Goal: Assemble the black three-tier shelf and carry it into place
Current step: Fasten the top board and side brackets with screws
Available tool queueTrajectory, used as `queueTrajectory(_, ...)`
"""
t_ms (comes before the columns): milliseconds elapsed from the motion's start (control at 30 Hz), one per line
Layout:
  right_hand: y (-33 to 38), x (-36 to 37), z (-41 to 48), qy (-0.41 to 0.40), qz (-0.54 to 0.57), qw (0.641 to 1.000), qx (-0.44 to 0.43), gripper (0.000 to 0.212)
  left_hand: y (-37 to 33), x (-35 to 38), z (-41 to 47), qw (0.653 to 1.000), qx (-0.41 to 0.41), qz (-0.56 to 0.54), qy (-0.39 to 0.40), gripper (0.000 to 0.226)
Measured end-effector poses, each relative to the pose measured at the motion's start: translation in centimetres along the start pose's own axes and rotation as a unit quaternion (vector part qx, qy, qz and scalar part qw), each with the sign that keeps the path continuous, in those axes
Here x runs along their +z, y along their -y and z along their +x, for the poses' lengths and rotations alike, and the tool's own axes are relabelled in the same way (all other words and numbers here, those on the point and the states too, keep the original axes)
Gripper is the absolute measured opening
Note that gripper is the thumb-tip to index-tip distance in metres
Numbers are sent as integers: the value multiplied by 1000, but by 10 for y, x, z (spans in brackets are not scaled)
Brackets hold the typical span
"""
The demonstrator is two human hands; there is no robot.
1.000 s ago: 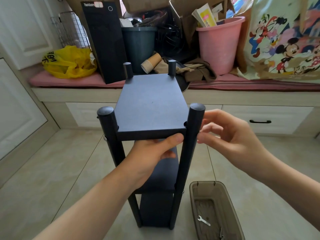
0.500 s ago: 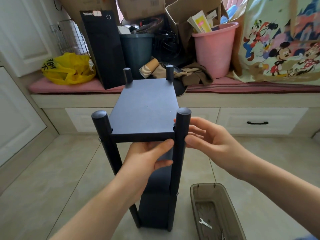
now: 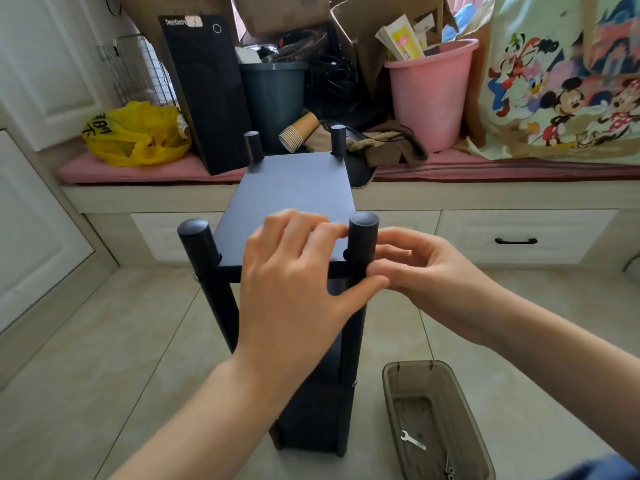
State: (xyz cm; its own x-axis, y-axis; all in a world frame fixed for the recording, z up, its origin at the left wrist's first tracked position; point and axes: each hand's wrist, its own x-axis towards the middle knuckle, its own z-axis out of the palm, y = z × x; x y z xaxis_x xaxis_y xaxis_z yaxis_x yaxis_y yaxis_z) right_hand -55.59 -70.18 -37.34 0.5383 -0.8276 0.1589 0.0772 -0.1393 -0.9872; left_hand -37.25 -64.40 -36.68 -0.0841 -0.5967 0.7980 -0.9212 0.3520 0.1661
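The black three-tier shelf (image 3: 294, 192) stands upright on the tiled floor in front of me, with a round post at each corner. My left hand (image 3: 294, 282) lies over the near edge of the top board, its fingers on the board's top and its thumb against the near right post (image 3: 362, 244). My right hand (image 3: 426, 271) is at the right side of that same post, its fingertips curled and pinching at the post just below the top board. Whatever small part it pinches is hidden.
A brown plastic tray (image 3: 460, 386) with a small wrench (image 3: 412, 441) sits on the floor at the right. Behind the shelf runs a window bench (image 3: 485, 199) with drawers, loaded with a pink bucket (image 3: 429, 95), a dark bin (image 3: 273, 98), a black computer case (image 3: 204, 91) and a yellow bag (image 3: 135, 136).
My left hand has moved from under the top board's near edge to on top of it. The right hand has stayed at the near right post.
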Motion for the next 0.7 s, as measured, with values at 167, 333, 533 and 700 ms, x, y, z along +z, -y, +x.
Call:
queueTrajectory(167, 0, -2, -1, 6, 30, 999, 29, 34, 6, 4, 9, 999, 29, -5, 33, 52)
queueTrajectory(333, 3, 0, 1, -13, 82, 995, 60, 33, 3, 5, 8, 999, 7, -16, 33, 46)
queueTrajectory(533, 1, 9, 16, -37, 134, 979, 147, 37, -7, 6, 4, 999, -12, 13, 38, 40)
queueTrajectory(700, 4, 14, 24, 2, 99, 986, 137, 25, -11, 8, 2, 999, -19, 24, 19, 38)
